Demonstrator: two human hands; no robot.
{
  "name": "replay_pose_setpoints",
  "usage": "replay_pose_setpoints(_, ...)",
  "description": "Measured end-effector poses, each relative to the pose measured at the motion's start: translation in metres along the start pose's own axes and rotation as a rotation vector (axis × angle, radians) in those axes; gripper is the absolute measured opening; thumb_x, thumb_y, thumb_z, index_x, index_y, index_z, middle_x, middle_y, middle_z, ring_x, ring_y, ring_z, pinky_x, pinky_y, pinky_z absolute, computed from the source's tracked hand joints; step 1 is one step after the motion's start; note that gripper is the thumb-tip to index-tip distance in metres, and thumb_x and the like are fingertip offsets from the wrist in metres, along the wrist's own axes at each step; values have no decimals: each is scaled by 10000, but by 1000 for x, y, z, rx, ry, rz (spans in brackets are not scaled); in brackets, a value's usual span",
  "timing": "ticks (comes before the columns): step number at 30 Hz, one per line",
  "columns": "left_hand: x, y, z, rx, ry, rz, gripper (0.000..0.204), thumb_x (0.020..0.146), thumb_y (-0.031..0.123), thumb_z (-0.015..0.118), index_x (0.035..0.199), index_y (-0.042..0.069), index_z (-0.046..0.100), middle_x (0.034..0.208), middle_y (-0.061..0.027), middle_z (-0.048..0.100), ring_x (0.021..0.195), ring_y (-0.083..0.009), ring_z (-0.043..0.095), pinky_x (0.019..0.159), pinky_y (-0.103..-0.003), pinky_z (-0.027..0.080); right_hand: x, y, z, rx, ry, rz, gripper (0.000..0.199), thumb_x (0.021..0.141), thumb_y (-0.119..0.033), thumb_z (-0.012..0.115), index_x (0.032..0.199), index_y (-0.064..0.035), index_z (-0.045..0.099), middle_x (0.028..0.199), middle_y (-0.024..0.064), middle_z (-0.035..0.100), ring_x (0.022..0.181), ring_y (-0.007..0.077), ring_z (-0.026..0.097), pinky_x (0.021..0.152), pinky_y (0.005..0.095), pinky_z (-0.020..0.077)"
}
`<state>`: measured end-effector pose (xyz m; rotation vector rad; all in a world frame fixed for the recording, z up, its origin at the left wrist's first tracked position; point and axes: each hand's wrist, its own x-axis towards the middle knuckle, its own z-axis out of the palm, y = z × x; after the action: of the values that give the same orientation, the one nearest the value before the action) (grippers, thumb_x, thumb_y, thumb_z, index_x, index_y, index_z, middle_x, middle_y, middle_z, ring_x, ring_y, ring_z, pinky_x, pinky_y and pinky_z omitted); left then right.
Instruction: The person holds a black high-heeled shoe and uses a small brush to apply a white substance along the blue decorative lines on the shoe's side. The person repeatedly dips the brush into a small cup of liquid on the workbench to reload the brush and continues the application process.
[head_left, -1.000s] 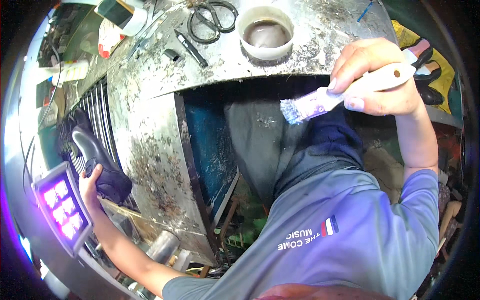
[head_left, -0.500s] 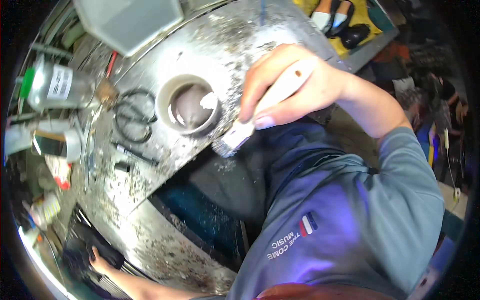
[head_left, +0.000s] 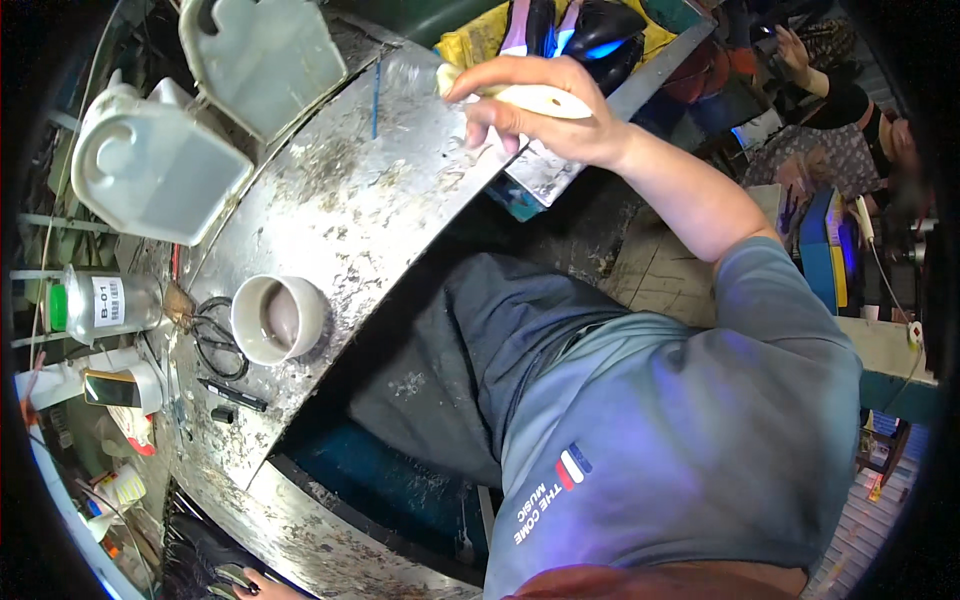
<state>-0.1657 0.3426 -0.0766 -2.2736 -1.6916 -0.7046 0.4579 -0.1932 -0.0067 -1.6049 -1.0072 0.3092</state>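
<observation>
My right hand (head_left: 550, 105) is closed around a flat brush (head_left: 545, 100) with a cream wooden handle. It is raised over the far right end of the metal worktop (head_left: 350, 210), close to black shoes (head_left: 600, 40) on a yellow cloth. The brush's bristle end is partly hidden by my fingers. Left of centre stands a white cup (head_left: 240, 325) with a greyish liquid inside. At the lower left edge my left hand (head_left: 265, 588) is cut off by the frame. Its fingers bend at a small dark and grey-green thing I cannot make out, beside dark material.
Black-handled scissors (head_left: 215, 345), a black marker (head_left: 232, 395) and a clear bottle with a green cap (head_left: 110, 303) lie left of the cup. Two grey-white bins (head_left: 165, 180) stand at the far left. Another person's hand (head_left: 793, 50) shows at the upper right.
My right hand has carried the brush from beside the cup up to the far right, near the shoes. The view has shifted, and my left hand now sits lower at the frame's edge.
</observation>
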Motion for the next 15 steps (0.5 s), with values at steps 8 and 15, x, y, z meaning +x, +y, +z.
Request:
replay_pose_setpoints(8,-109,125,-69,-244,-204,158,635,877,121,803,1426,18,501,1344,-207,596,1200,-322,606,976,-464,543,-12,40,-159,-904,242,80,351,922,-202,787,1207,-34,669,1049,98,747,970,228,720,859,360,569)
replay_pose_setpoints(15,-140,199,-77,-137,-280,445,522,1002,293,663,1370,-64,561,1499,-210,515,1366,-401,502,1132,-470,402,-11,171,-155,-1452,-319,-389,434,842,-165,684,1268,-178,605,1046,41,665,1096,225,644,1007,366,467)
